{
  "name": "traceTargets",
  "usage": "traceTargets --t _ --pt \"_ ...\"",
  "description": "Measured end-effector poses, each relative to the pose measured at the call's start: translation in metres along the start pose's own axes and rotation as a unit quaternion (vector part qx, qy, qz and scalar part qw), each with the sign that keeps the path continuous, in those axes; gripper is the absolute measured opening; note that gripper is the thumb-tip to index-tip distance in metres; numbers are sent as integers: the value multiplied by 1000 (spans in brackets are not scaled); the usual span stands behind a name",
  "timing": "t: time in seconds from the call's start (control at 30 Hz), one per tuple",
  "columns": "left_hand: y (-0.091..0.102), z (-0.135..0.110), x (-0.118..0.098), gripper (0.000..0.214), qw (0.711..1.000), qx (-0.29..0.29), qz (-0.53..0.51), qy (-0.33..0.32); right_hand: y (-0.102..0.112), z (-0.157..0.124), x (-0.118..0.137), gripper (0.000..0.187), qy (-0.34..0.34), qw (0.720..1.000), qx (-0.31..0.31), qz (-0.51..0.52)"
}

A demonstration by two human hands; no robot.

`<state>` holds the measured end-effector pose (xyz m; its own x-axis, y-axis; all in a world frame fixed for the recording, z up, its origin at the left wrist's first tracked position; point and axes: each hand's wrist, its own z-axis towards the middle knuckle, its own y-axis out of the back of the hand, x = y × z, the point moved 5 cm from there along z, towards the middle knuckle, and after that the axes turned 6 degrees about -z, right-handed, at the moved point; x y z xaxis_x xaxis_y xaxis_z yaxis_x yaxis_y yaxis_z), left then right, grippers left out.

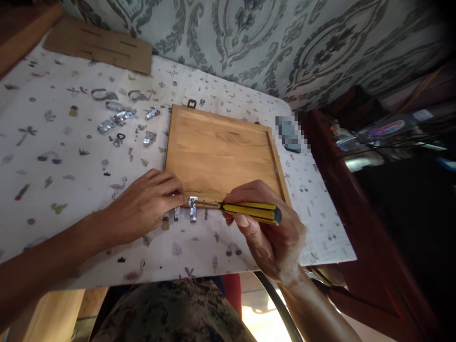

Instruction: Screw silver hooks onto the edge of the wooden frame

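My right hand (pixel 270 232) is closed around a yellow-and-black screwdriver (pixel 252 212), its shaft pointing left along the front edge of a shallow wooden box (pixel 221 152). The screwdriver's tip meets a shiny metal latch (pixel 193 209) on that edge. My left hand (pixel 153 204) has its fingers drawn together, and thumb and fingertips press at the latch's left side. Part of a second metal strip (pixel 176 213) hangs at the edge beside those fingertips. Whatever screw lies under the tip is too small to make out.
Several loose metal latches (pixel 119 116) and small fittings lie left of the box on the patterned tablecloth (pixel 81 156). A slotted cardboard piece (pixel 99 45) is at the back left. A pixelated dark object (pixel 289 134) lies at the right, near the table's edge.
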<state>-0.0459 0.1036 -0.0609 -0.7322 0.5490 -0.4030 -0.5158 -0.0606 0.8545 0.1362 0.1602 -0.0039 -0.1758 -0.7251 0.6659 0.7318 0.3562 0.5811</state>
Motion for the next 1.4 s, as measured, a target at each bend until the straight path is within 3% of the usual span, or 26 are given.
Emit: traceTargets --t 0.3,0.6,1.07,1.23,1.4 --pt "-1 0 1 40 1000 0 -2 13 0 -1 -3 11 -26 999 -7 25" --pt "-1 0 1 38 1000 -5 -5 3 0 2 -4 12 -98 994 14 40" --pt "-2 -1 2 39 1000 -10 -4 5 -1 3 -4 12 -76 997 -20 3" --pt "-1 -1 2 42 1000 3 -2 10 -8 8 -6 12 -121 991 -38 40" --pt "0 -1 4 39 1000 26 -10 13 -11 12 -7 18 -157 979 9 126"
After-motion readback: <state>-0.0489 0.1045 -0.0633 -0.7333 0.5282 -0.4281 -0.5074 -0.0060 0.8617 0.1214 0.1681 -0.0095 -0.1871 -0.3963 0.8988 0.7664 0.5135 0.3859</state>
